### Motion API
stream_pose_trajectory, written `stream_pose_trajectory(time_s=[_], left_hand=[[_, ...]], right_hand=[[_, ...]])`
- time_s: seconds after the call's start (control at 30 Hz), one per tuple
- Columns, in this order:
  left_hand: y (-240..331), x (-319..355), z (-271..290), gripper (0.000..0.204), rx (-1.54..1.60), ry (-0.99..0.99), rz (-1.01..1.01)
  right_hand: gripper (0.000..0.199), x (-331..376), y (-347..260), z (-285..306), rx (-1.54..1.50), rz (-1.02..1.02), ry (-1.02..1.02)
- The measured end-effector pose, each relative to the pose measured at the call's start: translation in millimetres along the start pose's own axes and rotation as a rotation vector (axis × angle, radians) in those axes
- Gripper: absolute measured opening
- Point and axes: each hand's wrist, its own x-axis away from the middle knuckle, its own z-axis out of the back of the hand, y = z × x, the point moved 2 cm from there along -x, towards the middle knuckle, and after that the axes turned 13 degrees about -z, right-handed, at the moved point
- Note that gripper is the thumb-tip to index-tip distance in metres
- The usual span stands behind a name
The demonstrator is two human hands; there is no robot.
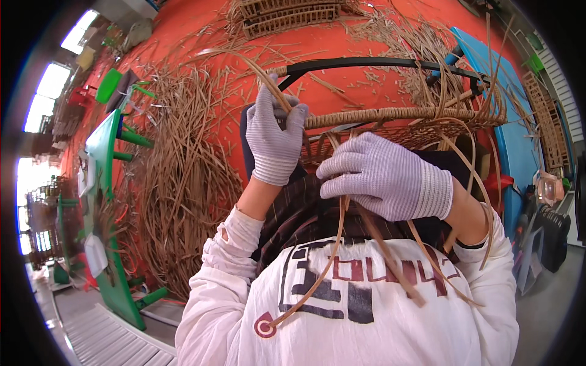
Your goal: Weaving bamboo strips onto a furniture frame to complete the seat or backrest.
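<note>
Wicker work in progress: a half-woven basket point(390, 119) of flat brown cane rests in the person's lap, its braided rim curving across the middle of the view beneath a black metal frame bar point(378, 62). The left hand point(276, 141), in a ribbed grey knit glove, is closed around a cane strip point(268, 79) at the rim's left end. The right hand point(384, 177), gloved alike, is curled tight over a bundle of loose strips point(332, 256) that hang down across the white printed shirt point(366, 305). Unwoven stakes point(476, 177) spring out past the rim at right, crowding that side. Behind lies an orange floor point(201, 79), strewn with a thick heap of dry cane point(183, 183) at left and scattered offcuts. A green stand point(104, 158) sits tipped at far left, and a blue board point(510, 152) edges the right.
</note>
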Motion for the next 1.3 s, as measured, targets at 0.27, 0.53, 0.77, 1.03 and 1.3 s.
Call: stream_pose_trajectory(time_s=[0.27, 0.53, 0.77, 1.03, 1.3], left_hand=[[-16.2, -2.4, -0.2, 0.052, 0.036, 0.065, 0.043], [-12.0, -0.7, -2.3, 0.049, 0.002, 0.087, 0.028], [-12.6, 4.1, -0.2, 0.046, -0.034, 0.091, 0.058], [-14.6, 6.1, 0.5, 0.043, 0.041, 0.087, 0.09], [-17.2, 7.7, 3.0, 0.033, 0.286, 0.069, 0.148]], right_hand=[[0.063, 11.6, 8.0, 8.9, 0.159, -0.195, 0.171], [0.034, -4.3, 7.2, 11.4, 0.152, -0.256, 0.41], [0.024, -7.5, 17.9, -4.0, 0.086, -0.304, 0.336], [0.02, -15.3, 34.1, 12.2, -0.619, -0.517, 0.395], [0.034, -29.0, 65.3, 22.7, -0.943, -0.578, 0.34]])
